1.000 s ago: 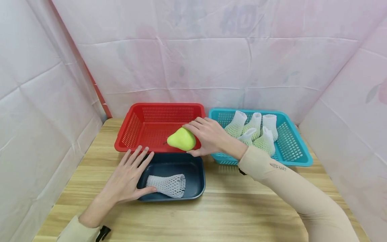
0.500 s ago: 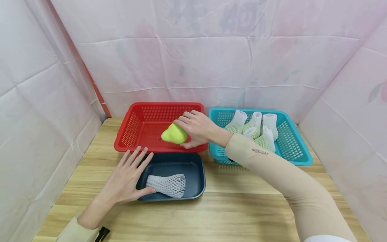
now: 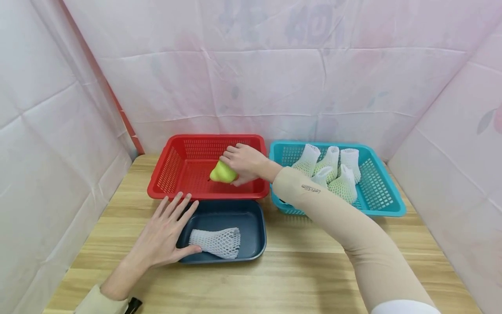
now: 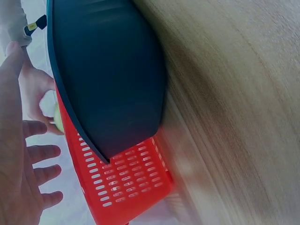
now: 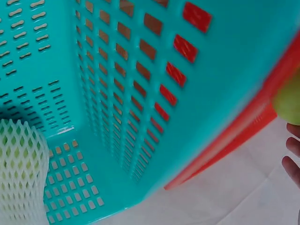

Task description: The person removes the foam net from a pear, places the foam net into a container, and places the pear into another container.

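Note:
A yellow-green pear is gripped in my right hand, over the inside of the red basket. The pear's stem points left, and the palm side of that hand is hidden in the head view. At the right edge of the right wrist view, part of the pear shows beside a few fingertips. My left hand has its fingers spread at the left side of the dark blue tray. In that tray lies a white foam net sleeve, its narrow end near my left thumb.
To the right of the red basket stands a turquoise basket, holding several pears in white foam nets. Pale printed cloth hangs behind and at both sides of the wooden table.
My right hand has carried the pear left and farther back, from the red basket's front rim to over its inside. The left hand has stayed by the tray.

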Tool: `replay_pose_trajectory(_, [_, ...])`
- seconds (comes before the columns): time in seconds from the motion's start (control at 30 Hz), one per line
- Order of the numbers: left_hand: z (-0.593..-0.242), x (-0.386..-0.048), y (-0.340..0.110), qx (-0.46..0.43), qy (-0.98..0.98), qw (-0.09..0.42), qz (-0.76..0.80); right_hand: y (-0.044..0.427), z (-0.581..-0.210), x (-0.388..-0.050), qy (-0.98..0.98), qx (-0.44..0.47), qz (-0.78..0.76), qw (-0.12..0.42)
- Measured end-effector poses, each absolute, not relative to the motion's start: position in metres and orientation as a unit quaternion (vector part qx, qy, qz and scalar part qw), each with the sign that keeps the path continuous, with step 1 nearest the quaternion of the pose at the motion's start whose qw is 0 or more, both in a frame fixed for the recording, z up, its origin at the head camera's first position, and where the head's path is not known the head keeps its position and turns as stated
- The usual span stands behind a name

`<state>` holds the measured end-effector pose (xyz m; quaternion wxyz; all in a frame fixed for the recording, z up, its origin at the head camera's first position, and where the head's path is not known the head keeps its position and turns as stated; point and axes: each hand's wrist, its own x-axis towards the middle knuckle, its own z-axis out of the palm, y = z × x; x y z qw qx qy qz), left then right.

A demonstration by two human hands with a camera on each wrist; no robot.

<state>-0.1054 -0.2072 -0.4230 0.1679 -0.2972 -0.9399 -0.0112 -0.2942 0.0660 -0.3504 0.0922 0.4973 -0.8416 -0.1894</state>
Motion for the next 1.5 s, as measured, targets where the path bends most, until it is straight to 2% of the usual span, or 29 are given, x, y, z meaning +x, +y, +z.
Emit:
replay_pose_trajectory(0.47, [-0.424, -0.103, -0.209, -0.296, -0.939, 0.173, -0.013, 0.052, -0.374, -0.299, -0.847, 0.469, -0.248, 0.032])
replay_pose_trajectory(0.97, [-0.423, -0.103, -0.21, -0.297, -0.937, 0.185, -0.016, 0.049, -0.379, -0.297, -0.843, 0.455, -0.286, 0.007])
replay_pose_trajectory(1.27, [-0.422, -0.104, -0.208, -0.293, -0.939, 0.18, -0.013, 0.056, -0.37, -0.295, -0.86, 0.432, -0.27, -0.018])
replay_pose_trajectory(1.5, [-0.421, -0.104, -0.207, -0.289, -0.943, 0.168, -0.014, 0.065, -0.352, -0.293, -0.869, 0.435, -0.236, -0.01])
